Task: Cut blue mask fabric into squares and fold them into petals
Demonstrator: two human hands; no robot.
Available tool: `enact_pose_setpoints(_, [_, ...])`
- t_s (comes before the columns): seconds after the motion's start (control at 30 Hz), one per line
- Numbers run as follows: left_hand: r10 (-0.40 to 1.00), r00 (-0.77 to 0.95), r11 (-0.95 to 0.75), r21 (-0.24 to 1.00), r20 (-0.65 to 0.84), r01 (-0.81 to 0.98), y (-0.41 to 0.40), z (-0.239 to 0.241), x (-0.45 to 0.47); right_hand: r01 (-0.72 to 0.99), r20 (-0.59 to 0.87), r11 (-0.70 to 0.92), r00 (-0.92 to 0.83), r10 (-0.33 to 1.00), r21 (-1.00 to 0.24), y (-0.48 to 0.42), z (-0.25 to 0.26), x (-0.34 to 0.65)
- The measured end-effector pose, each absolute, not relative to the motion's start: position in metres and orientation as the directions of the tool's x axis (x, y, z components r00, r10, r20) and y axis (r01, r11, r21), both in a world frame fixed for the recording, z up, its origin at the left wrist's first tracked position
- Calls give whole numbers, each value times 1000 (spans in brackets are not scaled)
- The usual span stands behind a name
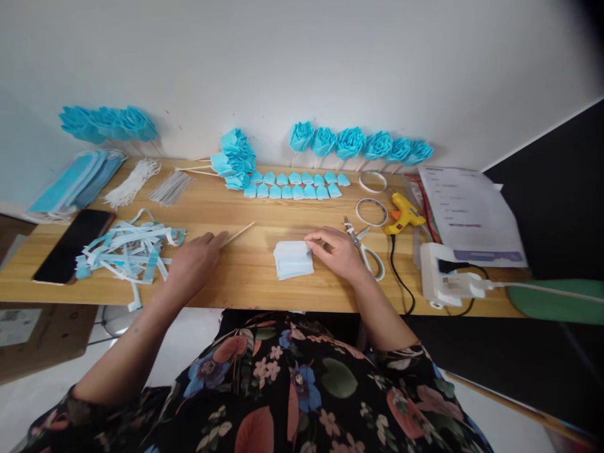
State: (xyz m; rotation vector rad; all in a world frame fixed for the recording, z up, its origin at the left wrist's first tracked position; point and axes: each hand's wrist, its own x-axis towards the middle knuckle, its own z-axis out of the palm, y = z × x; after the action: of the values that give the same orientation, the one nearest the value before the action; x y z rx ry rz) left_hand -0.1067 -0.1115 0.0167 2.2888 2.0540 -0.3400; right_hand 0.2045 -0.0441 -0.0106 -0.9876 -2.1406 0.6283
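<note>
My left hand (197,257) rests low over the left half of the table, its fingers closed on a thin wooden stick (240,233) whose free end points up to the right. A small stack of pale white-blue fabric pieces (293,262) lies in front of me. At the stack's upper right corner, my right hand (337,250) pinches the edge of a piece between thumb and fingertips. Just right of that hand are scissors (375,261), lying with their blades apart. Behind the stack, folded blue-and-white petal pieces (295,190) lie in two rows.
Blue fabric flowers on sticks (350,143) lean along the wall, with more flowers (233,160) lying on the table. Fabric scraps (127,251), a phone (73,246) and face masks (78,182) occupy the left. Tape rolls (372,212), a yellow glue gun (403,214) and a power strip (431,277) are right.
</note>
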Motion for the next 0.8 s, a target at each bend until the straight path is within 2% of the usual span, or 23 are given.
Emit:
enact_pose_setpoints(0.2, [972, 108, -115, -25, -208, 993, -126, 5, -100, 463, 389, 603, -479, 787, -650, -46, -10, 206])
enact_pose_setpoints(0.4, [993, -13, 22, 75, -117, 997, -135, 4, -108, 446, 432, 648, -496, 753, -617, -44, -16, 206])
enact_pose_setpoints(0.57, [989, -125, 131, 67, -82, 989, -144, 2, -109, 436, 463, 671, -495, 735, -600, -44, -17, 206])
enact_pose_setpoints(0.8, [988, -73, 78, 33, -138, 996, -140, 1, -109, 437, 468, 638, -439, 767, -634, -44, -18, 205])
